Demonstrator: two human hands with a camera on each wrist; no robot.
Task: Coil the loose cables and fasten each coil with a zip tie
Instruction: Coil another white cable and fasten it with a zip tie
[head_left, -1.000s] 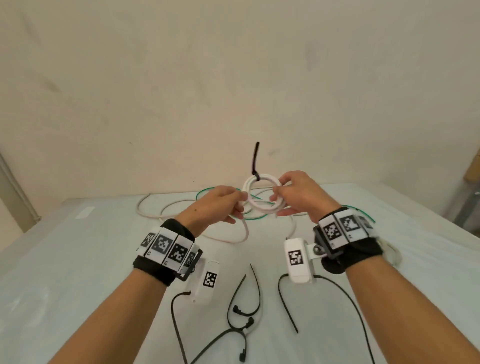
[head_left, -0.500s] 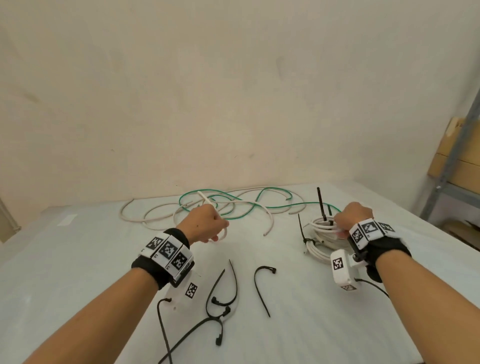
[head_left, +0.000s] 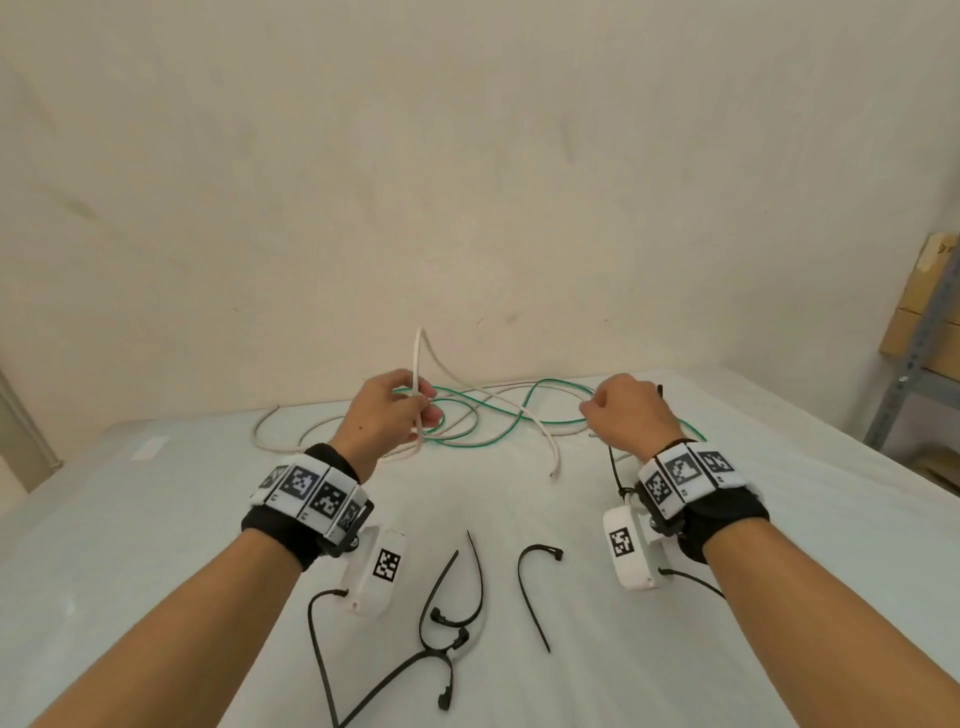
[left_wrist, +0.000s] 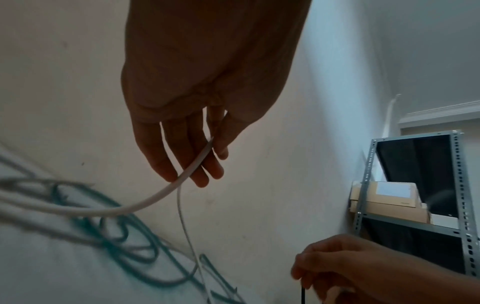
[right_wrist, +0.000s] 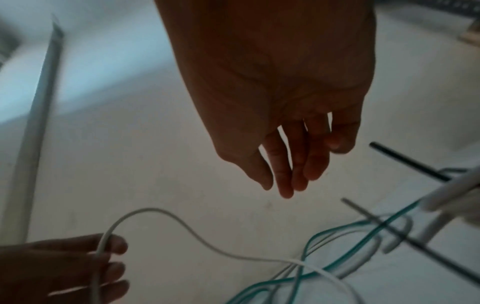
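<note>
My left hand (head_left: 387, 410) pinches the light, springy white cable (head_left: 418, 358) near its end, my right hand (head_left: 626, 415) empty, fingers relaxed; I judge it coils best gripped near that end.

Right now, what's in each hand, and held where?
Left hand pinches the white cable near its raised bend, not at an end. Right hand holds nothing, fingers loose.

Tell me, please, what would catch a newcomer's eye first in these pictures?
Most striking is the left hand, raised above the white table and pinching a thin white cable whose loop stands up against the beige wall. Behind it, loose white and green cables sprawl tangled across the far side of the table. Nearer the camera, several black plastic zip ties lie scattered between the forearms, while the right hand hovers with relaxed fingers, holding nothing.
</note>
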